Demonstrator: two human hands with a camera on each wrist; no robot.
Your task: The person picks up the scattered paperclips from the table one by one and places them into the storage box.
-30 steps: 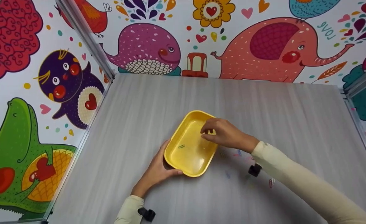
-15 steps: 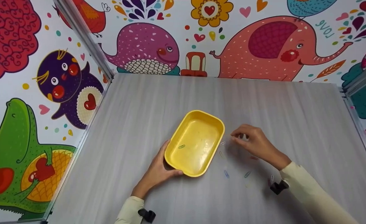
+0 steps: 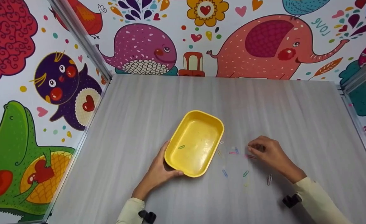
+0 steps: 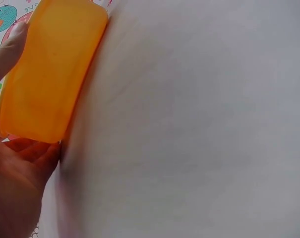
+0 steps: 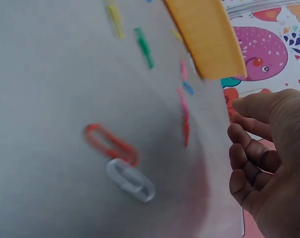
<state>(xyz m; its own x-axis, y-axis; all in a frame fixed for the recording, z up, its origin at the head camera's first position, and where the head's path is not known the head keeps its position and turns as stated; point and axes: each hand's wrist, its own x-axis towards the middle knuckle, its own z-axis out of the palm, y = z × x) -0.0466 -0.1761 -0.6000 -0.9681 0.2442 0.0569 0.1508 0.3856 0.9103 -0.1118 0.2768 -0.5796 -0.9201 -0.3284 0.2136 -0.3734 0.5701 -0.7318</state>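
Note:
A yellow plastic tray [image 3: 190, 161] is held at its near left corner by my left hand [image 3: 156, 171], thumb along the near end and fingers around the side. One green paper clip [image 3: 181, 147] lies inside it. My right hand [image 3: 271, 155] hovers over the table to the right, fingers loosely curled with nothing between them. Close to its fingertips lie a pink and a red paper clip [image 5: 186, 130]. Nearer me, a red paper clip [image 5: 112, 144] and a white paper clip [image 5: 130, 179] lie together. The left wrist view shows the tray's outer wall [image 4: 50, 74] against my palm.
Several more paper clips are scattered right of the tray, among them a blue clip [image 3: 225, 173], a green clip [image 3: 245, 173] and a yellow clip [image 3: 219, 153]. Cartoon-printed walls [image 3: 148, 46] bound the grey table [image 3: 145, 102] at the back and sides.
My right hand has moved from over the tray rightward and toward me, down to the scattered paper clips. My left hand and the tray have stayed in place.

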